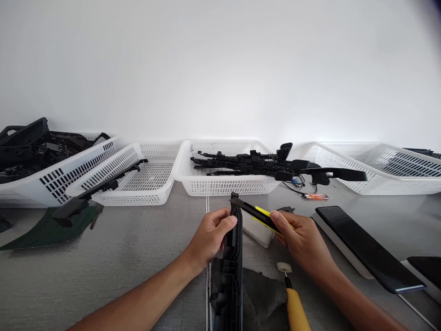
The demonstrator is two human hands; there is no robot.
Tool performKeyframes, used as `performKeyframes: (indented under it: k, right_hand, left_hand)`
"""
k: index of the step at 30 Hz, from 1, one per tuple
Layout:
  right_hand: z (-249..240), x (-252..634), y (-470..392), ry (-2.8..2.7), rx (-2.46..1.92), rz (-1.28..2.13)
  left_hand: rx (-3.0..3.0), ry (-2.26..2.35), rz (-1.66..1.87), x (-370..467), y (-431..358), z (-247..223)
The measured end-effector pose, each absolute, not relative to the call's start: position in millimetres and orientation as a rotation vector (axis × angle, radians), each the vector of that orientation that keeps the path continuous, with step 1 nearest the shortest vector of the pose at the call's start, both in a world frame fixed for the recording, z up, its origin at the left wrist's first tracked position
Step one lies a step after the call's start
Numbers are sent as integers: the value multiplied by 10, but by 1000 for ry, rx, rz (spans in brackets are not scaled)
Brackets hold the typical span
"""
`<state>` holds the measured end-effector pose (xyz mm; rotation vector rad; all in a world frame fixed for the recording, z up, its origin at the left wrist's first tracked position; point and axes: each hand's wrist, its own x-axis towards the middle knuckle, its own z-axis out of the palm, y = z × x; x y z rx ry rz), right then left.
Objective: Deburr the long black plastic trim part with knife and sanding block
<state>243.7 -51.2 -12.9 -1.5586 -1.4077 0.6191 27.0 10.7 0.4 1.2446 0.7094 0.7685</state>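
My left hand (215, 232) is closed around the upper part of a long black plastic part (232, 266), which points away from me at the middle of the table. A yellow and black utility knife (260, 216) is gripped in my right hand (298, 236). The knife's tip lies at the far end of the black part, just beyond my left thumb. Under the knife sits a whitish block (257, 230), partly covered by my right hand. A yellow-handled tool (296, 308) with a pale tip lies below my right hand, beside a dark cloth (263, 299).
A white basket (230, 187) with several black parts stands at the back centre. Other white baskets (131, 198) stand left and right. A black phone (365, 243) rests on a white box at the right. A dark green sheet (51, 230) lies at the left.
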Motion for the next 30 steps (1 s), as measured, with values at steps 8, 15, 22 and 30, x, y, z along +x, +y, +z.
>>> performKeyframes:
  k: [8,15,22,30]
  right_hand:
    - [-157,2436,-530,-1437,-1527,654]
    - [-158,2454,-517,-1410,-1516,635]
    - [-168,2482,-495,-1405,-1551,630]
    - [-174,2489,-496,-1401,-1549,674]
  left_hand:
    - [1262,739,759,277,114,-3]
    - [1276,737,743,270,104,-13]
    - [1259,739,756,280,114,-6]
    - [1265,729,737,256,107,-26]
